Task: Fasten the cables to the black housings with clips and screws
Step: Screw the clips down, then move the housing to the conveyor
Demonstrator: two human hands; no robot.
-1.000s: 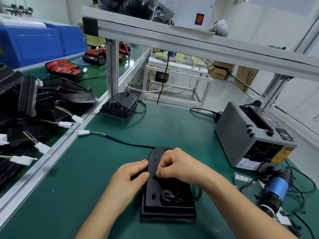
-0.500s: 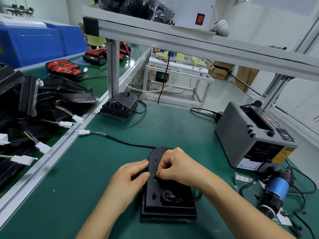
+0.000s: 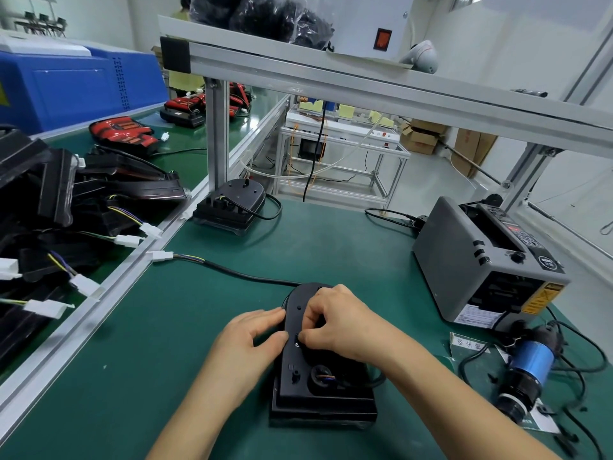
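Two grips meet on the housing [image 3: 325,398] at lower centre of the worktop [image 3: 166,343]. My left grip [image 3: 247,340] lies flat-fingered against its edge. My right grip [image 3: 335,322] pinches a small part [image 3: 297,341] and covers the housing's middle. The cable [image 3: 238,273] trails to upper left, and a dispenser [image 3: 481,270] stands at right.

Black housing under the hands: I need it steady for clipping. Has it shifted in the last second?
No. The black housing keeps its place and angle relative to the grey tape dispenser on the right.

A black housing [image 3: 331,401] is seen on a green mat [image 3: 166,343]. Its black cable [image 3: 245,276] is ended by a white connector [image 3: 162,255]. At three o'clock, a grey machine [image 3: 457,270] is marked with a yellow label [image 3: 542,298].
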